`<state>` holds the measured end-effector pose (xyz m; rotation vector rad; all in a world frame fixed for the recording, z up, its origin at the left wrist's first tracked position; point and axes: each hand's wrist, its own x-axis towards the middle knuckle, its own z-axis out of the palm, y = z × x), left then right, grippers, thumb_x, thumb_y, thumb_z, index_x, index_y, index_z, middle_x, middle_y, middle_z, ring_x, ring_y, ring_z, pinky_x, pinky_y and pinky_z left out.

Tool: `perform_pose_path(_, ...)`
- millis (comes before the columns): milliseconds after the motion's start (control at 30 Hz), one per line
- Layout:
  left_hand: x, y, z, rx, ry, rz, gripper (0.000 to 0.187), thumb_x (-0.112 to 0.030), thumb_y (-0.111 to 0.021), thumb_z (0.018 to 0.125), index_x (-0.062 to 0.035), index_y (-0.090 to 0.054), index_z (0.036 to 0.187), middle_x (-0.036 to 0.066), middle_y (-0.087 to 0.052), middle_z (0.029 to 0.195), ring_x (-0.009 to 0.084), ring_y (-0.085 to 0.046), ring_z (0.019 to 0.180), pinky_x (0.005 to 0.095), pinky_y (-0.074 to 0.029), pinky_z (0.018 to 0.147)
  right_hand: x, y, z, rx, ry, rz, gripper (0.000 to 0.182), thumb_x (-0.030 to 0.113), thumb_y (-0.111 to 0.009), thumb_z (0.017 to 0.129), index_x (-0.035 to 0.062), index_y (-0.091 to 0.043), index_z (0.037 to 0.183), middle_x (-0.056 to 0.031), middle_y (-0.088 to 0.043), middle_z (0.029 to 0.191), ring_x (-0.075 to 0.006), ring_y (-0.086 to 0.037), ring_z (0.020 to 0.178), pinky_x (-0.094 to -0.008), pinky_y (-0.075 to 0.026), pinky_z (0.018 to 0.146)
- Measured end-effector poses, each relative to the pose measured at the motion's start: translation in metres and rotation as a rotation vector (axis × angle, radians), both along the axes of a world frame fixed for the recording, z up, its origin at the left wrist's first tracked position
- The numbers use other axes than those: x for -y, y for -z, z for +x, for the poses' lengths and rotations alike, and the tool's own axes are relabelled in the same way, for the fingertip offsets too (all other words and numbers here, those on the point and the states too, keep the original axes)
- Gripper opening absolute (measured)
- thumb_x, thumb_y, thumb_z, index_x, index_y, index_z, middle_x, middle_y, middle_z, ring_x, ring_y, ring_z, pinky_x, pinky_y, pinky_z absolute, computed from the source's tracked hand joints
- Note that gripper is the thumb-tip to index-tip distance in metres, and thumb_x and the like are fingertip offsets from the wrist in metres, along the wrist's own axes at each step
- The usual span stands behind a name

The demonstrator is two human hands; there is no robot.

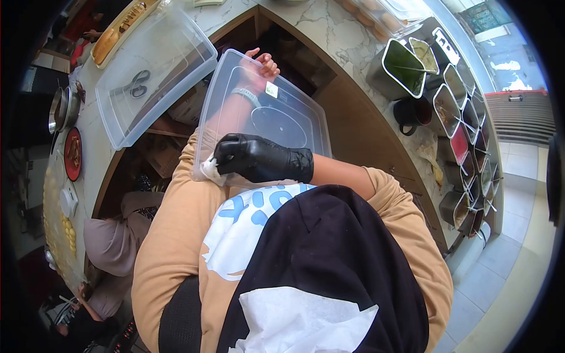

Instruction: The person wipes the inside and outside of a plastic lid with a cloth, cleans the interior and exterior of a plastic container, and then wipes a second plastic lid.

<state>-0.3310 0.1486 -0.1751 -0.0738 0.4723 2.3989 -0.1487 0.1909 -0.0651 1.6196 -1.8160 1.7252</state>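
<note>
A clear plastic lid [279,126] with a small white label is tilted in front of my body. My bare left hand [262,63], with a band on its wrist, is behind the lid, its fingers curled at the far edge; part of it shows through the plastic. In a black glove, my right hand [250,157] is closed on a crumpled white tissue [210,169], pressed to the lid's near left corner. A clear plastic box [168,44] stands left of the lid, with scissors [139,84] visible in it.
Metal containers [406,67] and a dark mug [410,112] stand on the right counter. Further left are a red plate [73,154], metal bowls [69,109] and a long filled bread [106,47]. Another person [112,241] in a head covering is at the left.
</note>
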Motion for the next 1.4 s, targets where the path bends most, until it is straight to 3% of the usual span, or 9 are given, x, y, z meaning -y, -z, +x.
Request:
perform_pose_path(233,0.017,-0.005,0.016,-0.056,-0.124,0.154,0.035,-0.034,-0.051,0.080,-0.0069,-0.045,0.058,0.003,-0.030,0.042,0.0139,-0.027,0.042,0.0294,-0.029,0.056,-0.119,0.057,0.066,0.469,0.029,0.320,0.008,-0.004,-0.061,0.067,0.0002,-0.059,0.074,-0.0114,-0.057,0.079,-0.0267,-0.055,0.079,-0.0356,-0.044,0.070)
perform_pose_path(400,0.029,-0.004,0.014,-0.133,-0.191,0.212,0.030,-0.026,-0.050,0.076,-0.0088,-0.039,0.054,0.004,-0.032,0.041,0.0138,-0.027,0.042,0.0296,-0.029,0.056,-0.206,0.128,0.115,0.649,0.496,0.512,0.012,-0.008,-0.060,0.068,0.0016,-0.062,0.074,-0.0117,-0.060,0.078,-0.0269,-0.059,0.075,-0.0333,-0.047,0.066)
perform_pose_path(567,0.007,-0.019,0.019,-0.177,-0.152,0.074,0.026,-0.024,-0.049,0.072,-0.0097,-0.037,0.054,0.003,-0.030,0.043,0.0133,-0.027,0.044,0.0283,-0.028,0.054,-0.139,0.131,0.045,0.466,0.939,0.317,0.012,-0.007,-0.059,0.073,0.0026,-0.064,0.077,-0.0127,-0.061,0.079,-0.0278,-0.060,0.073,-0.0319,-0.048,0.064)
perform_pose_path(733,0.015,-0.021,0.024,-0.136,-0.129,0.014,0.022,-0.023,-0.045,0.070,-0.0108,-0.036,0.055,0.002,-0.029,0.043,0.0136,-0.028,0.044,0.0288,-0.030,0.055,-0.057,0.051,0.041,0.280,0.457,0.128,0.011,0.000,-0.061,0.075,0.0018,-0.063,0.086,-0.0150,-0.059,0.086,-0.0260,-0.059,0.077,-0.0315,-0.047,0.068)
perform_pose_path(833,0.012,-0.014,0.018,-0.188,-0.169,0.091,0.029,-0.027,-0.046,0.074,-0.0107,-0.036,0.052,0.002,-0.030,0.041,0.0144,-0.025,0.042,0.0305,-0.028,0.053,-0.102,0.091,0.027,0.118,0.339,0.268,0.015,0.001,-0.061,0.074,0.0004,-0.059,0.090,-0.0152,-0.058,0.085,-0.0273,-0.057,0.080,-0.0329,-0.046,0.072)
perform_pose_path(967,0.004,-0.020,0.007,-0.226,-0.119,0.168,0.021,-0.021,-0.045,0.071,-0.0114,-0.038,0.054,0.002,-0.032,0.045,0.0146,-0.030,0.047,0.0290,-0.030,0.058,-0.116,0.081,-0.016,0.444,0.813,0.274,0.019,0.004,-0.060,0.074,0.0008,-0.057,0.093,-0.0150,-0.057,0.084,-0.0286,-0.055,0.081,-0.0362,-0.046,0.075)
perform_pose_path(1033,0.001,-0.022,0.009,-0.210,-0.095,0.201,0.019,-0.022,-0.050,0.068,-0.0097,-0.042,0.056,0.005,-0.043,0.055,0.0177,-0.041,0.060,0.0316,-0.037,0.070,-0.068,0.057,-0.018,-0.019,0.885,0.451,0.015,0.004,-0.059,0.076,0.0017,-0.057,0.091,-0.0148,-0.056,0.086,-0.0285,-0.054,0.081,-0.0370,-0.045,0.076)
perform_pose_path(1233,0.004,-0.051,0.025,-0.057,-0.256,0.159,0.016,-0.020,-0.052,0.064,-0.0056,-0.047,0.057,0.012,-0.058,0.079,0.0285,-0.054,0.101,0.0397,-0.036,0.098,-0.084,0.053,0.026,0.038,0.304,0.159,0.017,-0.003,-0.062,0.072,0.0040,-0.064,0.087,-0.0117,-0.059,0.099,-0.0288,-0.057,0.089,-0.0382,-0.046,0.081)
perform_pose_path(1400,0.008,-0.046,0.011,-0.146,-0.211,0.239,0.016,-0.017,-0.050,0.068,-0.0064,-0.047,0.057,0.016,-0.061,0.097,0.0334,-0.049,0.115,0.0440,-0.030,0.105,-0.140,0.089,0.026,0.129,0.691,0.242,0.012,-0.005,-0.055,0.079,0.0007,-0.062,0.087,-0.0129,-0.061,0.092,-0.0272,-0.059,0.085,-0.0346,-0.048,0.078)
